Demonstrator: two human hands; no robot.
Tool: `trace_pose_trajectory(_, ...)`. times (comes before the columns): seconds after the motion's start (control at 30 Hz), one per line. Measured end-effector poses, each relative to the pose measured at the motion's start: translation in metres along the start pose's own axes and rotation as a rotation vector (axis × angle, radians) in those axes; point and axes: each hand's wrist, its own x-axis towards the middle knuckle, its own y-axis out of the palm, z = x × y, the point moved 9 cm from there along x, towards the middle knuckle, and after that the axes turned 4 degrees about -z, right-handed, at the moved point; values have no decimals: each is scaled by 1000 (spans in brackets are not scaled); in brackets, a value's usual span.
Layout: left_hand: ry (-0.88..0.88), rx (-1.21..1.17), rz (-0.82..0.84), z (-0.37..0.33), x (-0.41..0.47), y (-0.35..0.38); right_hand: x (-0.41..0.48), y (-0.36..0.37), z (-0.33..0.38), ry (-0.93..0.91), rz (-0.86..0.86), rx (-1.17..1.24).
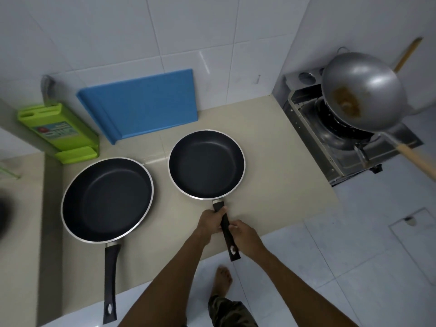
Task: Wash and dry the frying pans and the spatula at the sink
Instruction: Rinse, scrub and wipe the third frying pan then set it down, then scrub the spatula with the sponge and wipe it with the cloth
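Obs.: two black non-stick frying pans sit flat on the beige worktop [271, 185], side by side, not touching. The large pan [107, 200] is on the left, its handle overhanging the front edge. The small pan [207, 164] is on the right, its handle [225, 224] pointing at the person.

Both hands are on the small pan's handle. The left hand [210, 221] grips just behind the bowl, fingers curled round it. The right hand [246, 236] holds further back; thumb on top, its other fingers mostly hidden beneath.

No spatula in view. A wok [363, 90] stands on the stove [330, 142] at right, and a blue board [141, 102] leans on the wall tiles.

Judgement: pick-up of the small pan, washing not yet begun. To do it well:
- lift level off the worktop;
- keep the forward hand near the bowl to carry the weight;
- swing wide of the large pan's rim.

The sink probably lies off left, where the view is blurred.
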Motion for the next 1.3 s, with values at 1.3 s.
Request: trace_pose_trajectory(1.3,258,827,-1017,147,-275,-888,-257,670,542,-1184,1,-908)
